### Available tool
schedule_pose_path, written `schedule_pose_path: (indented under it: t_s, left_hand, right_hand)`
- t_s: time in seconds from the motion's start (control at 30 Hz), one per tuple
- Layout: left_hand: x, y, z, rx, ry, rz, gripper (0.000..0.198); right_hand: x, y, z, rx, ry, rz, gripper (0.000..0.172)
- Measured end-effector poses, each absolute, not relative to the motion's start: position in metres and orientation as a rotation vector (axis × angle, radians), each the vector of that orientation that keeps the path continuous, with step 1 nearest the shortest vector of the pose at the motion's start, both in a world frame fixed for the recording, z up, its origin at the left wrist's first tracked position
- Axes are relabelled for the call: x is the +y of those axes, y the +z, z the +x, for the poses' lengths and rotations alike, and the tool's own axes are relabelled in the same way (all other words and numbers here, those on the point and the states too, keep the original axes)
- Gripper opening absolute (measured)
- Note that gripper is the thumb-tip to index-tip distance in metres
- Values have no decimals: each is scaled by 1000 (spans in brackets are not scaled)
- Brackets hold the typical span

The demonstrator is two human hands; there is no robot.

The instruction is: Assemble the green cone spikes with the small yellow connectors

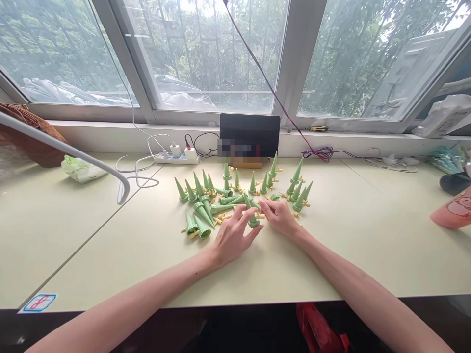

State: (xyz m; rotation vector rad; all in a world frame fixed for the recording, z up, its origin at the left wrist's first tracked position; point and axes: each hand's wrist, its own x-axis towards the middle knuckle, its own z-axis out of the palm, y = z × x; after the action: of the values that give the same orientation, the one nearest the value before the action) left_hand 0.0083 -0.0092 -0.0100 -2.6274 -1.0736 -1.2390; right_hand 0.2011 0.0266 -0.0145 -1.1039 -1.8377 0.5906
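A green plant-watering spike (252,218) stands upright on the table, point up, between the thumb and fingers of my left hand (232,235). The fingers curl round it from the left and the thumb lies by its base. My right hand (281,217) is closed in a pinch just right of this spike, beside its small yellow valve (260,215). What lies between the right fingertips is mostly hidden. Several loose green spikes (204,213) lie left of and behind my hands, with small yellow valves among them. Other spikes with yellow valves (297,171) stand upright behind.
A dark tablet (250,132) leans on a stand at the back, below the windows. A power strip (176,158) with cables sits left of it. A white curved bar (73,139) crosses the left side. An orange cup (452,211) is at the far right.
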Motion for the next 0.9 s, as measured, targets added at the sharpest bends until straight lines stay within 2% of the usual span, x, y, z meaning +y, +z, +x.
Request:
schedule_pose_path:
  t_s: [0.37, 0.63, 0.77, 0.9]
  left_hand:
    - [-4, 3, -3, -799, -1199, -2534, 28]
    - [56, 64, -35, -1174, -1417, -2308, 18]
    - [79, 82, -57, -1360, -1359, -2200, 15]
    - [92, 87, -70, -1458, -1296, -2184, 20]
  right_hand:
    - [25, -12, 201, -1857, 582, -1095, 54]
    - [26, -11, 202, -1858, 607, -1133, 53]
    - [26, -12, 202, -1869, 588, -1136, 52]
    - [24, -11, 202, -1885, 588, -1125, 53]
